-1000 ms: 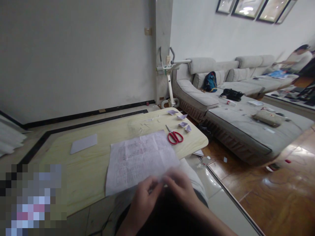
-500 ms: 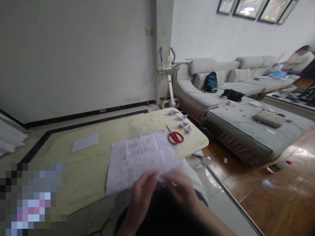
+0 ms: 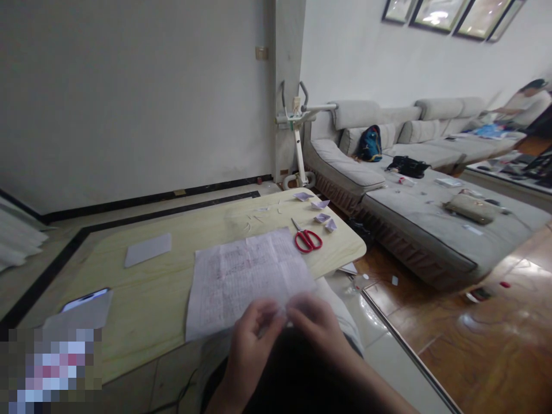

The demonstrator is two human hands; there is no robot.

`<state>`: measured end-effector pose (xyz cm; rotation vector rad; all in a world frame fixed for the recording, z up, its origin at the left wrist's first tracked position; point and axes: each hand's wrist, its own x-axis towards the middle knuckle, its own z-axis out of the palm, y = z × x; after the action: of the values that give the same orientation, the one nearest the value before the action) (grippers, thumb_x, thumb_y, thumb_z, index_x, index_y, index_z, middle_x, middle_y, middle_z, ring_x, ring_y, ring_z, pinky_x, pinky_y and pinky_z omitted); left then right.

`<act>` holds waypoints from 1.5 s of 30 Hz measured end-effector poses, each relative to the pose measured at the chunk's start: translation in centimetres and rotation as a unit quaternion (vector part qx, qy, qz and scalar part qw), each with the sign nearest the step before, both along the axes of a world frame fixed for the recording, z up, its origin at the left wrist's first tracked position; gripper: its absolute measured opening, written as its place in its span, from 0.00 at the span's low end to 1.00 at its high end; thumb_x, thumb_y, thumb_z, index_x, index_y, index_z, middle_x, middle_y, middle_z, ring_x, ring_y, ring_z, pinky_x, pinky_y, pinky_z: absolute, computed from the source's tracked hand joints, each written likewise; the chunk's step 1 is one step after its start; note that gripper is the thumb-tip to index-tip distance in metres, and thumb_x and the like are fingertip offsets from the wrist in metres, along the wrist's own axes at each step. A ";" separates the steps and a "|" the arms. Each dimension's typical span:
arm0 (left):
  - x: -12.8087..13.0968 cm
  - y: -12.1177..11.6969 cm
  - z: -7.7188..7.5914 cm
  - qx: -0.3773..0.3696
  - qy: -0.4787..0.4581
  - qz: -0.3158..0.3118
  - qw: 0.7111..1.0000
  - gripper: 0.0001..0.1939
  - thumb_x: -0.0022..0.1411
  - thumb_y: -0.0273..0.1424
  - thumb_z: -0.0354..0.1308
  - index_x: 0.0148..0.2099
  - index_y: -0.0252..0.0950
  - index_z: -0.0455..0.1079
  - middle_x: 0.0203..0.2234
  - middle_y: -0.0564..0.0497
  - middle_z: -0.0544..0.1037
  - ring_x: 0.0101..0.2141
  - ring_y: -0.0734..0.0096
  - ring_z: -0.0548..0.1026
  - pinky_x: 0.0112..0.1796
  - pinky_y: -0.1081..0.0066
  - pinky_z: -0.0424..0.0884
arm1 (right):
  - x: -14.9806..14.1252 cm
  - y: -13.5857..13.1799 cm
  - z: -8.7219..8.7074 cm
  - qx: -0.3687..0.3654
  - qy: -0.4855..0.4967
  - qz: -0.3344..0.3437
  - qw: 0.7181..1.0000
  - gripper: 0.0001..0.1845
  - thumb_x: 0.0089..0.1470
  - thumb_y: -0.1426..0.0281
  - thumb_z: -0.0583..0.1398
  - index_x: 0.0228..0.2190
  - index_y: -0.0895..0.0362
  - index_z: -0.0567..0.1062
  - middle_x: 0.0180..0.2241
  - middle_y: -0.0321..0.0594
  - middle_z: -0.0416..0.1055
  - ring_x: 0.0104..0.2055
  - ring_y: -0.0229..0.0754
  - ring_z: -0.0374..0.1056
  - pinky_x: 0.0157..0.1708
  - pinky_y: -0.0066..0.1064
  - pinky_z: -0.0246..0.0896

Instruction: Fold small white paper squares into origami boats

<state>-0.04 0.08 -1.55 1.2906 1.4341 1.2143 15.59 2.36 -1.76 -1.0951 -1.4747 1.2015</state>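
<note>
My left hand and my right hand meet at the table's near edge, in front of my dark clothing. Their fingertips pinch a small piece of white paper, mostly hidden by the fingers and slightly blurred. Just beyond lies a large creased sheet of paper covered in print or writing. Scissors with red handles rest beside its right corner, blades pointing away. Several small folded paper boats stand near the table's far right corner. Thin paper strips are scattered behind the sheet.
The pale yellow table carries a white folded sheet at left and a phone on paper nearer me. A long grey sofa with bags runs along the right. Exercise equipment stands behind the table; a person sits far right.
My right hand has turned and drawn its fingers in against the left fingertips, where the small paper was more visible before. Things on the table lie as they did.
</note>
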 end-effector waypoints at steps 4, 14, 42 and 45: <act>-0.1 0.1 1.2 -0.027 0.018 -0.058 0.998 0.08 0.58 0.35 0.59 0.39 0.37 0.74 0.32 0.50 0.83 0.34 0.65 0.82 0.36 0.72 0.78 | 0.0 -0.2 0.1 0.011 0.013 -0.005 1.000 0.04 0.54 0.71 0.60 0.28 0.57 0.75 0.27 0.36 0.72 0.30 0.39 0.67 0.32 0.29 0.63; -0.6 0.1 0.7 0.041 0.174 -0.085 0.980 0.06 0.60 0.30 0.56 0.37 0.40 0.75 0.28 0.54 0.83 0.30 0.67 0.81 0.32 0.74 0.75 | 0.6 0.0 -0.2 0.135 -0.040 0.039 0.989 0.01 0.54 0.73 0.62 0.30 0.57 0.74 0.29 0.36 0.66 0.31 0.38 0.62 0.32 0.28 0.60; 0.0 -0.4 0.7 0.097 0.130 -0.071 0.984 0.10 0.64 0.33 0.55 0.34 0.39 0.76 0.26 0.53 0.82 0.28 0.69 0.80 0.31 0.77 0.73 | 0.0 -0.4 -0.3 0.100 -0.045 0.002 0.994 0.08 0.57 0.71 0.60 0.26 0.57 0.73 0.26 0.35 0.68 0.30 0.39 0.64 0.33 0.30 0.59; 0.2 -0.5 1.1 0.060 0.100 -0.074 0.990 0.11 0.64 0.36 0.54 0.31 0.39 0.75 0.23 0.54 0.80 0.27 0.68 0.79 0.30 0.76 0.72 | 0.2 -0.7 -0.1 0.134 -0.057 -0.011 0.989 0.09 0.58 0.71 0.59 0.25 0.57 0.72 0.25 0.34 0.67 0.28 0.38 0.62 0.31 0.29 0.58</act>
<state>0.11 -0.41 -0.43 1.6101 1.3942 1.1108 15.75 1.71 -1.91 -1.0062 -1.6527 0.9065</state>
